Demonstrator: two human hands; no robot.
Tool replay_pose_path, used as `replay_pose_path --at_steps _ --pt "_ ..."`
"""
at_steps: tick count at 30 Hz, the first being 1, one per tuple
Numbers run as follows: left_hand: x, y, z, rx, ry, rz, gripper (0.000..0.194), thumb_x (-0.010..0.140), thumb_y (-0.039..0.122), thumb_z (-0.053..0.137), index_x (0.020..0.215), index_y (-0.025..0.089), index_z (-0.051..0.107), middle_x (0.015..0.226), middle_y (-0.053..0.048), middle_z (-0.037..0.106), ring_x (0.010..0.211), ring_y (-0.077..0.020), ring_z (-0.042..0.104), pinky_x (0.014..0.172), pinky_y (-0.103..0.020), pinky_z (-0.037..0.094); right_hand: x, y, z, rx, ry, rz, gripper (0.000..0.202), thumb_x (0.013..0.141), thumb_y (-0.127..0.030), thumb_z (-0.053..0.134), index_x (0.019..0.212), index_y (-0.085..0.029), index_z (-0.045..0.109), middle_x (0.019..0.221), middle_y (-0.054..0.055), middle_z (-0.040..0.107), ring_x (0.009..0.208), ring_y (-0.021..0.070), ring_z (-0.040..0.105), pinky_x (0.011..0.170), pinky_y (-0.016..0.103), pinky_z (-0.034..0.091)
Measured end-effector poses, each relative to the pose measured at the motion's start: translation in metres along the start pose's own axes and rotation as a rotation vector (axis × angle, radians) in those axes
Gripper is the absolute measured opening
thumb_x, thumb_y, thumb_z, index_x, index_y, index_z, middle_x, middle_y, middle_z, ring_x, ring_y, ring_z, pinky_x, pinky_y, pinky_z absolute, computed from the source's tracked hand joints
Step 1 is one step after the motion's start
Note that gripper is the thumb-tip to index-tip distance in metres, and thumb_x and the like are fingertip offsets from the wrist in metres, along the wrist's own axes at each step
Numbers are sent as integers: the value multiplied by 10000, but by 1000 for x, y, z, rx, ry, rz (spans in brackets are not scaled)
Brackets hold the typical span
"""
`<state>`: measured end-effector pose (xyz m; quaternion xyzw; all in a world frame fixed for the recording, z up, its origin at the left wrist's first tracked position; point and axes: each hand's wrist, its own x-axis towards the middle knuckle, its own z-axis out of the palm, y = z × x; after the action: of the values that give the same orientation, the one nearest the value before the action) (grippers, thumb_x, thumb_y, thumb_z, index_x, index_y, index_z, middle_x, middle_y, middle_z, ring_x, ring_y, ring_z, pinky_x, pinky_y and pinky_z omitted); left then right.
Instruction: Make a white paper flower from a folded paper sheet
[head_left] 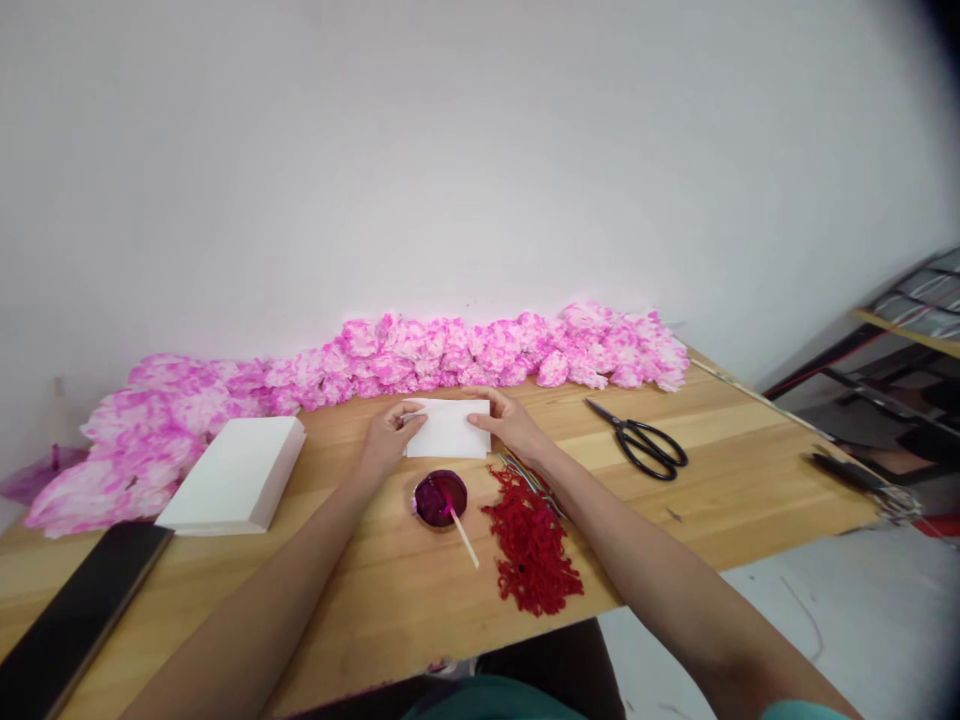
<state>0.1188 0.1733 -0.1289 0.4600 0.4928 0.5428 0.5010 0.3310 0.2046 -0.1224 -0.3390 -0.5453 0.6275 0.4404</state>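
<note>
A small stack of white paper [448,432] is held upright-ish between my two hands at the middle of the table. My left hand [390,436] grips its left edge, thumb on the near face. On the right edge my right hand [506,420] is closed the same way, its thumb also in front. Just below the paper sits a bowl of dark purple liquid [433,500] with a pale stick [465,538] leaning out of it. A heap of red yarn pieces [532,550] lies beside my right forearm.
Pink-and-white paper flowers [450,350] line the wall. At left are a thick white paper stack [236,470] and a long black object [82,610]. Black-handled scissors [645,445] lie at right; a dark tool [847,472] and wire [900,502] are near the right edge.
</note>
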Motion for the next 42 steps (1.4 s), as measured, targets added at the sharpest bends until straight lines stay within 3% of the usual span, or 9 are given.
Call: replay_pose_path --at_steps 7,12,18,29,31,36,42 --pt "-10 20 1 -193 97 -29 453 624 432 844 908 132 658 808 -58 720 822 -230 682 733 -327 535 0 -7 -3 49 49 -38 473 665 -314 778 1086 -275 566 938 7 727 863 178 667 797 313 492" --pt "-11 24 3 -235 96 -45 473 601 420 864 905 119 661 777 -67 723 866 -256 693 768 -356 546 1 -4 -3 20 80 -29 407 632 -312 797 988 -258 607 905 -5 724 893 168 658 839 312 484" --pt "-13 25 4 -209 69 -73 481 587 420 873 898 119 663 836 -82 736 891 -267 693 767 -359 552 2 -1 -1 -5 88 14 332 626 -344 797 914 -226 683 868 2 724 822 151 639 791 290 477" --pt "-19 34 5 -5 47 -50 407 652 422 831 900 119 724 870 -85 746 787 -250 682 723 -345 536 0 -7 3 -99 117 -75 319 666 -392 743 943 -235 724 791 -15 698 690 141 579 629 258 424" --pt "-19 32 4 1 45 -43 416 657 437 824 911 121 728 892 -89 746 807 -251 681 741 -351 537 0 -6 2 -112 134 -71 323 670 -392 738 950 -233 715 746 -26 668 630 127 544 590 252 397" --pt "-13 18 3 -83 33 -35 472 657 465 813 971 124 724 939 -97 746 815 -240 683 731 -346 540 0 -4 2 -132 164 -94 234 671 -422 729 732 -211 649 636 -44 591 579 113 484 554 242 362" --pt "-7 4 4 -136 14 -40 470 623 445 840 949 124 734 896 -77 752 772 -213 684 713 -310 530 -1 -3 6 -144 165 -86 244 686 -432 704 723 -206 620 655 -42 593 602 118 484 596 253 384"
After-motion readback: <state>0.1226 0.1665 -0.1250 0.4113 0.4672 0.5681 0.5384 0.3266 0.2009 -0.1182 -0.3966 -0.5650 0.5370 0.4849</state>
